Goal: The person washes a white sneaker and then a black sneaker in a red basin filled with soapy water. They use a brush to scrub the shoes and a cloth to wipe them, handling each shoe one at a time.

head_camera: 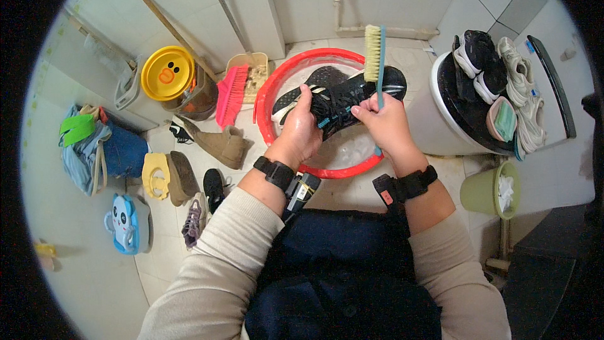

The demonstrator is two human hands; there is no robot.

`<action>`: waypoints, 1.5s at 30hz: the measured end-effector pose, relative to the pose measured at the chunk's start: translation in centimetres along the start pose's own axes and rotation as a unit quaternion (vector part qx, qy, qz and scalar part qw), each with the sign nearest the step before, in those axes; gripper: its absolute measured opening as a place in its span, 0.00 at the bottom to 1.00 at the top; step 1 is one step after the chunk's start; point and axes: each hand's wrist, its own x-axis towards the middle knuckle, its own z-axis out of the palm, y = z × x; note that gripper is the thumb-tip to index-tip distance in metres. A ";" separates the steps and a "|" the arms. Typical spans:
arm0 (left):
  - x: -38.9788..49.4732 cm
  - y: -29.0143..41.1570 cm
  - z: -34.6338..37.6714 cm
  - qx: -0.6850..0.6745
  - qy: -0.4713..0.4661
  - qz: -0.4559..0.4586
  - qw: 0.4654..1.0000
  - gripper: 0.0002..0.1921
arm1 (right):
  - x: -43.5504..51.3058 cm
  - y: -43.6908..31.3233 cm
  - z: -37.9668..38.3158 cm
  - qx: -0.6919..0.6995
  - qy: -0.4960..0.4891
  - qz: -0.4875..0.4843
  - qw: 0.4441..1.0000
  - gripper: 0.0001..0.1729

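Observation:
My left hand (299, 132) grips a black lace-up sneaker (336, 104) with pale and turquoise marks. It tilts over a red-rimmed basin (347, 169) of cloudy, sudsy water. In my right hand (390, 123) is a scrubbing brush (373, 54) with a blue handle and pale yellow bristles. The brush stands upright, bristles facing left, near the sneaker's toe end; whether they touch it I cannot tell. Behind the sneaker, another dark shoe (325, 75) shows in the basin, partly hidden.
Several shoes and a soap dish (501, 120) rest on the black lid (443, 85) at right. A green bin (481, 191) stands below. On the left are a pink broom (232, 94), a yellow-lidded bucket (169, 74), a suede boot (222, 144) and a blue toy-like container (127, 224).

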 end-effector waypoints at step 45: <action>-0.1 0.5 -0.8 -0.032 -0.020 -0.011 0.999 0.16 | -0.5 -0.5 1.5 0.141 0.095 -0.032 0.985 0.14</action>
